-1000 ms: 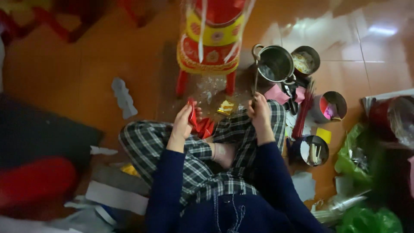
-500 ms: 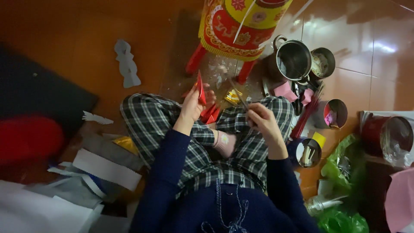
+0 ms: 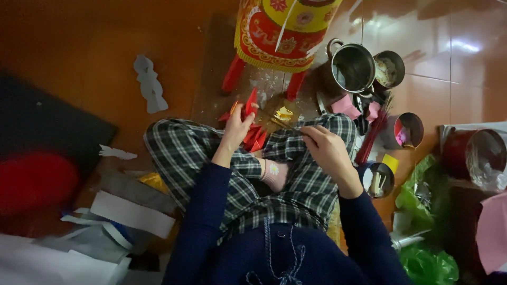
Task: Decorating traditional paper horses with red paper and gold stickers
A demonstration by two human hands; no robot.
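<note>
The left hand [image 3: 237, 125] was raised off the plaid-trousered knee, fingers pinched on one stiff, pointed red paper piece [image 3: 250, 102], with several more red folded pieces [image 3: 254, 138] just below it. The right hand [image 3: 323, 143] lay curled, knuckles up; whether it held anything I could not tell. Beyond it stood two shiny round metal pots [image 3: 353, 66].

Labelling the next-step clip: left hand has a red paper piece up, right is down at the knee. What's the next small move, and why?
Probably bring the left hand with its red paper piece back toward the right hand. The piece is raised in front of the knees, the right hand rests on the plaid trouser leg, and the hands are apart.
</note>
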